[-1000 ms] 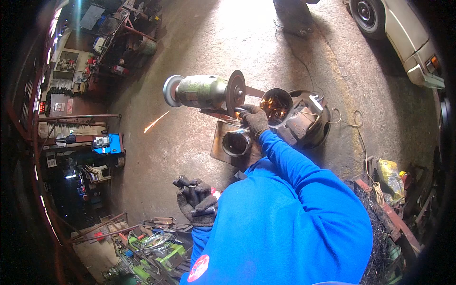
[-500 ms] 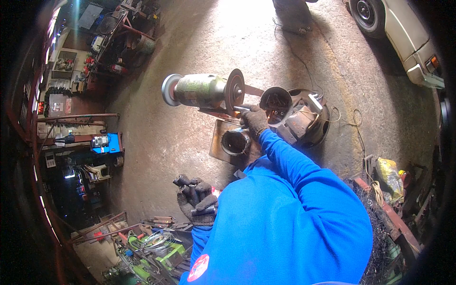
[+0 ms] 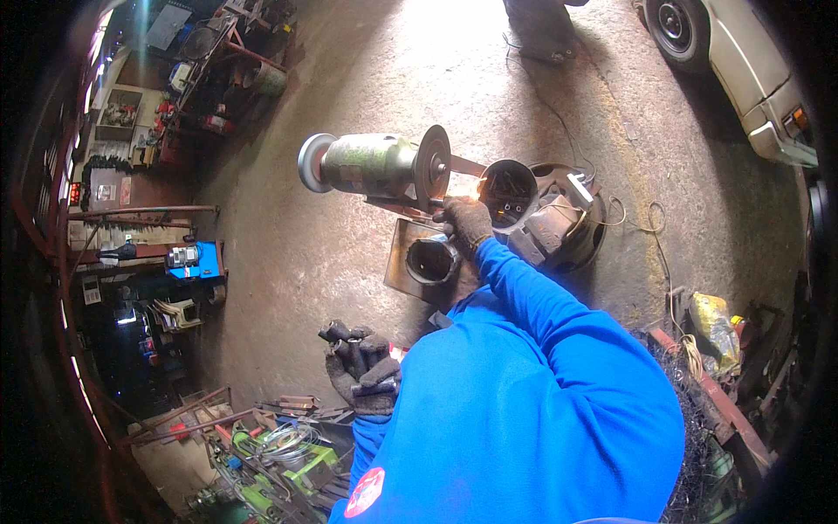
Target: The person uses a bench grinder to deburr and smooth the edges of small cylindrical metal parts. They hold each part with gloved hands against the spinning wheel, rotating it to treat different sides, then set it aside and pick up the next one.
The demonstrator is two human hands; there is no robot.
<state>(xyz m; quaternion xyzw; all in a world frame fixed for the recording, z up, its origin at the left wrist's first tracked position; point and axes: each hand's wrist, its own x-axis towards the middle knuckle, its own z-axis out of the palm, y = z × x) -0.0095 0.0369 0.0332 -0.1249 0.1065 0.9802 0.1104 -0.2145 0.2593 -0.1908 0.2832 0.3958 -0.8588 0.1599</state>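
Note:
A green bench grinder [image 3: 362, 164] stands in front of me, with a pale wheel [image 3: 312, 163] at its left end and a dark disc [image 3: 432, 168] at its right. My right hand [image 3: 469, 222], in a dark glove, is closed on a short metal rod at the disc's lower edge; the fingers mostly hide the rod. Bright orange specks show between the disc and an open round metal container holding small pieces. Lower left, my gloved left hand [image 3: 367, 374] is curled around several short dark metal tubes [image 3: 356, 358].
An open metal cylinder [image 3: 432, 260] rises from a square plate below the grinder. Right of it lies a round base with metal blocks [image 3: 552, 225] and a cable. A car [image 3: 751, 70] stands far right, a person's legs [image 3: 539, 26] at the top. Scrap metal [image 3: 288, 445] lies lower left.
The rod in my right hand has turned, and its pale end no longer shows. Orange brightness beside the disc has grown. My left hand stays in place.

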